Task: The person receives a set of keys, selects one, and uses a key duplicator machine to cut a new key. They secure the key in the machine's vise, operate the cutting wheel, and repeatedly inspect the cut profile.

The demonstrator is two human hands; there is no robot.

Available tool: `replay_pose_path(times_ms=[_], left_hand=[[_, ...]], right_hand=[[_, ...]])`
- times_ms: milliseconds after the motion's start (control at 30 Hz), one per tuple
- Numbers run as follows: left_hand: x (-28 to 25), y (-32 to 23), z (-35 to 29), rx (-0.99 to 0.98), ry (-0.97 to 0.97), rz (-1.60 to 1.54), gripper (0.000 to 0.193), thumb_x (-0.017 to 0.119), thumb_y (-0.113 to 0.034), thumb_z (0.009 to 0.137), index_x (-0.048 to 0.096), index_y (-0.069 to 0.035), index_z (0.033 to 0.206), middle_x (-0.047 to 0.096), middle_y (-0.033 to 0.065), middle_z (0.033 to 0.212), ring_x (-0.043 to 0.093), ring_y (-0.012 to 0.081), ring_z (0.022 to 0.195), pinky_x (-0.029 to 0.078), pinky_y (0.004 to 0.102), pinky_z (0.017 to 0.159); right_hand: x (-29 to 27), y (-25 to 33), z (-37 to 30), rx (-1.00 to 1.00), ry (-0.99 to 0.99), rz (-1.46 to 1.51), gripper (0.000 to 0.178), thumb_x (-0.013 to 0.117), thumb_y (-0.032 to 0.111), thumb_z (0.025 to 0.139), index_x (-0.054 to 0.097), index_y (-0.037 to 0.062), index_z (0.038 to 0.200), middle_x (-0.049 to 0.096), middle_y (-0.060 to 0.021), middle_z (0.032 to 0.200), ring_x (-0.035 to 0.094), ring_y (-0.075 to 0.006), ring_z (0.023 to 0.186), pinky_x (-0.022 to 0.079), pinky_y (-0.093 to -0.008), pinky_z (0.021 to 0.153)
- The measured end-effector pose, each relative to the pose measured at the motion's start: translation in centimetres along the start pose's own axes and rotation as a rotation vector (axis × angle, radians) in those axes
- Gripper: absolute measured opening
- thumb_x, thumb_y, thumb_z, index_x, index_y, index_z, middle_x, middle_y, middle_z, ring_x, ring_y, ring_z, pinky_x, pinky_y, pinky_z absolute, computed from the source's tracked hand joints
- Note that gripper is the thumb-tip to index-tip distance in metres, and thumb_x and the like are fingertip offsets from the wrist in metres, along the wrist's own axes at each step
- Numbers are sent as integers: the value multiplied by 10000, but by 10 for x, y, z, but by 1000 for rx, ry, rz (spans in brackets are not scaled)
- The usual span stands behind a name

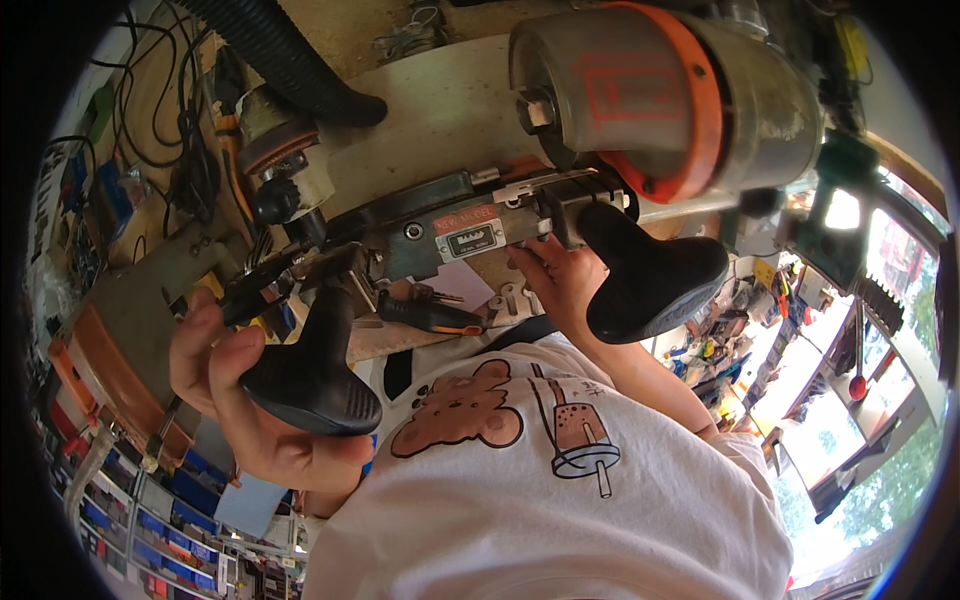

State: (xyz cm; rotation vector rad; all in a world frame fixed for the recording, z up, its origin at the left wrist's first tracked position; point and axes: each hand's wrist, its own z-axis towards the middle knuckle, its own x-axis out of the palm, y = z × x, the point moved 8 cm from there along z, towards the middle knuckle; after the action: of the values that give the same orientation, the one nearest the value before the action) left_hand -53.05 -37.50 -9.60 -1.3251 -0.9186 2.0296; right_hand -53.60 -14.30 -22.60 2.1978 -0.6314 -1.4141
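A grey metal key-cutting machine carriage [440,235] with a small dial plate runs across the middle. From it two black wing-shaped clamp handles stick out toward me. My left hand [250,425] curls around the left clamp handle [315,380], its fingers on the outer side and the thumb below. My right hand [570,285] reaches under the carriage, left of the right clamp handle [655,275]. Its fingers are bent against the lower edge of the carriage; what they pinch there is hidden.
A cylindrical motor housing with an orange band [690,100] sits at the upper right. A black ribbed hose [300,60] hangs at the upper left. A black-and-orange screwdriver [430,315] and small wrenches [515,300] lie below the carriage. Cables [160,120] tangle at far left.
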Motion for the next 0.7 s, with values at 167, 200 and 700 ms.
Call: replay_pose_path(times_ms=[167,200,700], left_hand=[[0,-1,-1,-21,-10,5,843,492,-686,711,469,47,1127,394,172,1188,381,339,1195,284,465,1044],[0,-1,-1,-21,-13,-3,845,494,-687,709,469,47,1127,392,175,1190,379,339,1196,287,463,1042],[2,-11,9,152,108,157,836,508,-697,688,535,69,1021,440,204,1124,413,330,1123,318,479,986]], right_hand=[[2,1,0,-9,-15,-6,141,650,193,778,641,65,720,569,-87,574,552,-227,474,407,-310,448],[4,1,0,-17,-6,-40,146,658,191,767,632,62,704,560,-87,569,544,-231,467,404,-314,446],[-122,-35,-59,-234,-578,63,161,557,102,827,613,-47,849,549,-53,583,477,-92,492,364,-208,481]])
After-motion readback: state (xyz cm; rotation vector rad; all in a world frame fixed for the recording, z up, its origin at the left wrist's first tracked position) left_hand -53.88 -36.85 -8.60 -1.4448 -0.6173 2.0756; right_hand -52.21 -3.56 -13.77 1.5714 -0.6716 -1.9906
